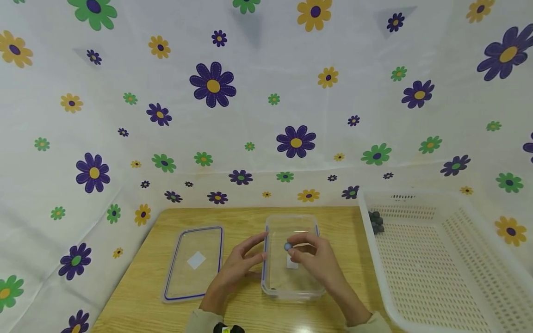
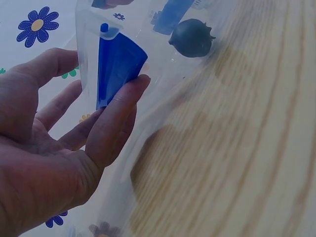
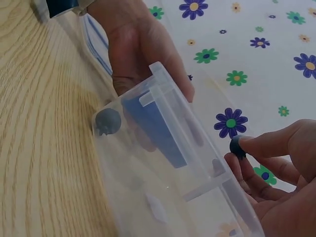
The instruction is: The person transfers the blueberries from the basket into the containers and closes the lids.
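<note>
My right hand pinches a blueberry between thumb and fingertips, over a clear plastic container. The right wrist view shows that same blueberry just beyond the container's rim. Another blueberry lies inside, in a bottom corner; in the left wrist view this blueberry shows its crown through the clear wall. My left hand is at the container's left side, its extended fingers touching the blue latch flap. A white label is on the container's base.
A clear lid with a blue seal lies flat on the wooden table to the left. At the right stands a large white perforated basket, with several dark blueberries in its far left corner. A flower-printed cloth hangs behind.
</note>
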Motion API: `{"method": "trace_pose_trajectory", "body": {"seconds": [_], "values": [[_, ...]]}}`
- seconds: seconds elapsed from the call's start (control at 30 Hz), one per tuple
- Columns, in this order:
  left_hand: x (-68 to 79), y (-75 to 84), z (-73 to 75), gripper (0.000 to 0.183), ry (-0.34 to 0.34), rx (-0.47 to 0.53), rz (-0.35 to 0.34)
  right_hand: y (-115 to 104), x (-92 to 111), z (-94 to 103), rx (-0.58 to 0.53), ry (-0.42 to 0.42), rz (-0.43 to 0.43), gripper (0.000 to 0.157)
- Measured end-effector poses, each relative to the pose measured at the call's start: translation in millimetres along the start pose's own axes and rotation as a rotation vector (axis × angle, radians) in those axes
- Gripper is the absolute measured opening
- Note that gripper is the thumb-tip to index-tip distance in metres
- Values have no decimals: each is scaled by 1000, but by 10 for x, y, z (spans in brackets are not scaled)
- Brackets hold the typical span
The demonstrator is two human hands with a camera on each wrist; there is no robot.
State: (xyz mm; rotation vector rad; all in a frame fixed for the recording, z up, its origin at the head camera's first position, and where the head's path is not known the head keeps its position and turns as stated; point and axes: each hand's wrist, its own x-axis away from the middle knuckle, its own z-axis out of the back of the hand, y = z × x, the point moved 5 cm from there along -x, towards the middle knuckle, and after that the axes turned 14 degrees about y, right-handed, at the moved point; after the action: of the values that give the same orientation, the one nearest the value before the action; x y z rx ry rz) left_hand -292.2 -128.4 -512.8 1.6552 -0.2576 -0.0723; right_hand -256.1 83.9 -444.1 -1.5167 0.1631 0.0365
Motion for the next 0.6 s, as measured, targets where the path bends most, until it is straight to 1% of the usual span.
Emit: {"method": "trace_pose_trajectory", "body": {"seconds": [0.13,0.3,0.43,0.6], "values": [[-7,-1,0,64,-3,-3,3,31,4,-12,35,-1,9,19],[-11,8,-8,63,-3,-8,2,33,-1,-6,33,-2,34,19],[-12,6,-12,62,1,-16,5,26,0,-1,36,-6,36,18],[-10,8,-18,60,11,-20,3,-69,17,41,15,-7,69,19]]}}
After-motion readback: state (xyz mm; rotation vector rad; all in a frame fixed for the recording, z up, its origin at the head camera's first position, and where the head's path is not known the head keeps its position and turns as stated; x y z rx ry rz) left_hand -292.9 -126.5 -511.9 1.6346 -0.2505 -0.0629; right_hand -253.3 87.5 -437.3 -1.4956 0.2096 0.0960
